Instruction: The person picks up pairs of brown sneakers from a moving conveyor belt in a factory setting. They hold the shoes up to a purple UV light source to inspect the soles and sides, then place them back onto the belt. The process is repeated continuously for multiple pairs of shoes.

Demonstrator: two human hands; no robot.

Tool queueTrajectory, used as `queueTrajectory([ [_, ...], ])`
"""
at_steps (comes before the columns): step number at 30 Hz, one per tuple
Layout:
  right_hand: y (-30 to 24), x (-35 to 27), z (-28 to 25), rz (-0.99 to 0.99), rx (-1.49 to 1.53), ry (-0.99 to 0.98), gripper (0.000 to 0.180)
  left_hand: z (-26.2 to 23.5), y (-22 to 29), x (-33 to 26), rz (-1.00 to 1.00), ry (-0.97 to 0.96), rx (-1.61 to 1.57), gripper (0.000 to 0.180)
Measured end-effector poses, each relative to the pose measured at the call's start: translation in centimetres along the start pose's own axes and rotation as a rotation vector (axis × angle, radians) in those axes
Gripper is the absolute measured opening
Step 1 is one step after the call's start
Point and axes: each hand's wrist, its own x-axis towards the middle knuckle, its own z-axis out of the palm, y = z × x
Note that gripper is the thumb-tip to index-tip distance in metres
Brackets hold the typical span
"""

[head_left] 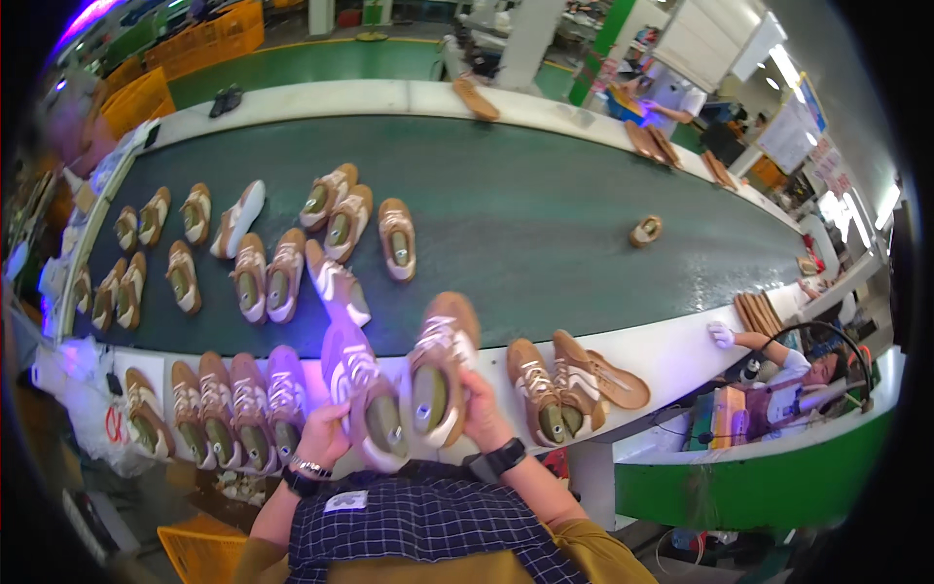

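Head view, looking down over a checked apron at a curved white bench edging a dark green conveyor belt.

Left hand curled around the heel end of a tan-and-white sneaker, fingers closed on its side, toe pointing away toward the belt. Right hand likewise wrapped around the heel of a second tan sneaker, thumb side pressed to the upper. Both shoes raised side by side just above the bench edge, openings up, olive-green lasts showing inside; held that way, probably, for comparing the pair and looking over laces and uppers under the violet lamp glow.

Left of the hands, a row of sneakers standing heel-in along the bench rim, packed touching, seemingly queued within easy reach. Right of the hands, another pair on the bench, with a loose tan sole lying partly against it.

On the belt, scattered sneakers in loose pairs, toes at mixed angles; one lone shoe well apart to the right.

Far lower right, a co-worker's gloved hand resting on the bench.
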Motion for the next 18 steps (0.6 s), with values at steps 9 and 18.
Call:
queueTrajectory([
  [9,-3.1,0.1,2.9,-0.205,0.024,-0.016,0.048,2.9,2.5,1.1,0.317,0.172,-0.214,0.046],
  [18,-0.4,0.6,3.1,-0.148,0.047,0.073,0.045,2.6,2.0,0.6,0.344,0.271,-0.270,0.046],
])
